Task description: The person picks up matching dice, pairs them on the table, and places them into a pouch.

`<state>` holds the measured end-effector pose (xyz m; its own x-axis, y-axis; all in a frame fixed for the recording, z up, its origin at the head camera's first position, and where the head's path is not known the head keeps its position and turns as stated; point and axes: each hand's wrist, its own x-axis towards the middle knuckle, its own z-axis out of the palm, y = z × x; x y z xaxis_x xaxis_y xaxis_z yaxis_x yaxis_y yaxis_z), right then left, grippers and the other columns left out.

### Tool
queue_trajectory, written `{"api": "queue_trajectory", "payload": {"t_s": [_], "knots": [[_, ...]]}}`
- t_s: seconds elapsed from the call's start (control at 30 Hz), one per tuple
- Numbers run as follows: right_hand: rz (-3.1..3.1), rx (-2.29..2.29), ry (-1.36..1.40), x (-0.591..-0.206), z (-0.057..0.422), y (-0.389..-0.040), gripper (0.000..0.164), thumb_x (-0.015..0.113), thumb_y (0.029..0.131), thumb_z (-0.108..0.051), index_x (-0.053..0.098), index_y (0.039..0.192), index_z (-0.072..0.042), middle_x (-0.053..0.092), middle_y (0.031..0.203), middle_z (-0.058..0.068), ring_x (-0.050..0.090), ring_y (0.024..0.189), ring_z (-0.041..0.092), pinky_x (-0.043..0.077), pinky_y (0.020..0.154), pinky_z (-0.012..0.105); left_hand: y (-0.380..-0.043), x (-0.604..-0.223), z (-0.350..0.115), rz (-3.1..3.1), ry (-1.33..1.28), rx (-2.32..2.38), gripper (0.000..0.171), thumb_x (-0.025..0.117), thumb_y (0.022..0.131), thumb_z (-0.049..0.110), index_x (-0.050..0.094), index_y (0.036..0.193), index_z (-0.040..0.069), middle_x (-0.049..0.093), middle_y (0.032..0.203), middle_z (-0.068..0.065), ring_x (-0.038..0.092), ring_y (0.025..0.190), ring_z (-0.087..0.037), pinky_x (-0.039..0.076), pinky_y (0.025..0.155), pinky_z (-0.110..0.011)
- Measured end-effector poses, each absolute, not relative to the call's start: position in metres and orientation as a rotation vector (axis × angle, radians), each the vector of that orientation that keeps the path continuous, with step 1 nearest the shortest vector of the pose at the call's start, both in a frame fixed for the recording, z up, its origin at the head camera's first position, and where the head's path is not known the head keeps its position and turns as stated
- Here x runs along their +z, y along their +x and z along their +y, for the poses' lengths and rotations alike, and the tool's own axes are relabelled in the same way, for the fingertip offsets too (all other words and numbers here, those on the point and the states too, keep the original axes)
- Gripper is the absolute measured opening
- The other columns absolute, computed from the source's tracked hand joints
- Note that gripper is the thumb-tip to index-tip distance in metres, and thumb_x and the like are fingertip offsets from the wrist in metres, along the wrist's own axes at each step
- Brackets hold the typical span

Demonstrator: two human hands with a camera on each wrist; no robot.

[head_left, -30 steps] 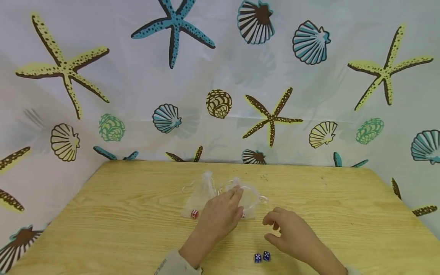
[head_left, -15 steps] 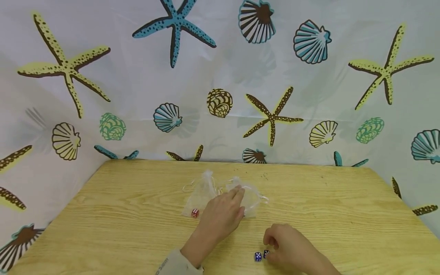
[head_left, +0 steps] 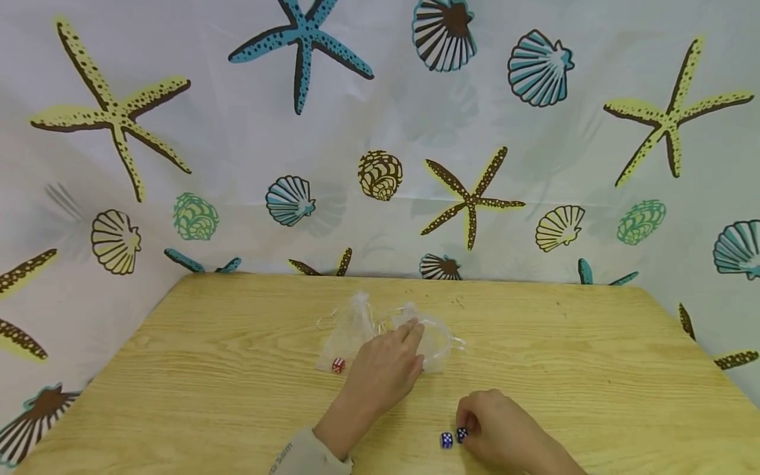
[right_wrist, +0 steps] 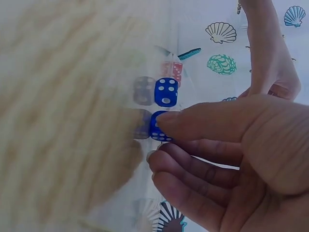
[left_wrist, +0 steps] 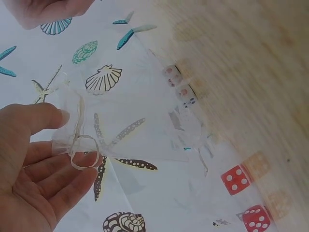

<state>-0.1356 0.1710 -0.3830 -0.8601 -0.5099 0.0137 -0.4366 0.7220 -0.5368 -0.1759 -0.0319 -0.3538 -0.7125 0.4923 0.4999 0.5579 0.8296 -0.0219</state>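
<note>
My left hand (head_left: 384,366) pinches the gathered mouth of a sheer white drawstring bag (left_wrist: 140,108) between thumb and fingers. Its cord loop (left_wrist: 84,159) hangs by the fingertips, and clear dice (left_wrist: 186,95) show at its bottom, on the table. To its left is another such bag (head_left: 344,340) with red dice (left_wrist: 235,179). Nearer to me lie two blue dice. My right hand (head_left: 501,429) has thumb and fingertips on the right-hand blue die (head_left: 462,434), the thumb covering part of it in the right wrist view. Beside it sits the other blue die (head_left: 446,440), untouched.
The wooden table (head_left: 594,356) carries the bags and dice. Behind and along the sides, a white cloth (head_left: 332,132) printed with starfish and shells encloses it.
My right hand has come down and left onto the right-hand blue die, its thumb and fingertips closing in. The left hand has stayed at the bag.
</note>
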Motion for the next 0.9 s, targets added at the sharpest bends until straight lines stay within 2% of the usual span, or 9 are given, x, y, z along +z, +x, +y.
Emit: {"api": "queue_trajectory", "payload": {"t_s": [0.3,0.67,0.9], "knots": [[2.839,-0.877,-0.785,-0.365,0.17,-0.144,0.012,0.073,0.074,-0.001,0.066,0.078,-0.01,0.058,0.071,-0.007,0.048,0.062,0.002,0.043,0.055,0.018,-0.176,-0.355,-0.031,-2.525,-0.768,-0.174,0.041,0.071,0.085,0.023,0.063,0.12,0.003,0.066,0.121,-0.011,0.07,0.09,-0.022,0.057,0.071,-0.031],[3.03,-0.891,-0.834,-0.339,0.159,-0.15,0.011,0.074,0.076,-0.003,0.065,0.08,-0.008,0.058,0.072,-0.005,0.05,0.063,0.003,0.044,0.056,0.017,-0.176,-0.355,-0.03,-2.539,-0.772,-0.147,0.041,0.071,0.084,0.024,0.064,0.119,0.003,0.066,0.121,-0.009,0.07,0.088,-0.021,0.057,0.07,-0.03],[3.238,-0.961,-0.67,-0.329,0.144,-0.152,0.015,0.077,0.074,-0.005,0.067,0.08,-0.014,0.057,0.087,-0.002,0.057,0.077,0.012,0.049,0.065,0.025,-0.176,-0.354,-0.03,-2.534,-0.779,-0.129,0.041,0.072,0.084,0.024,0.064,0.119,0.004,0.066,0.121,-0.009,0.07,0.086,-0.02,0.057,0.068,-0.029]]}}
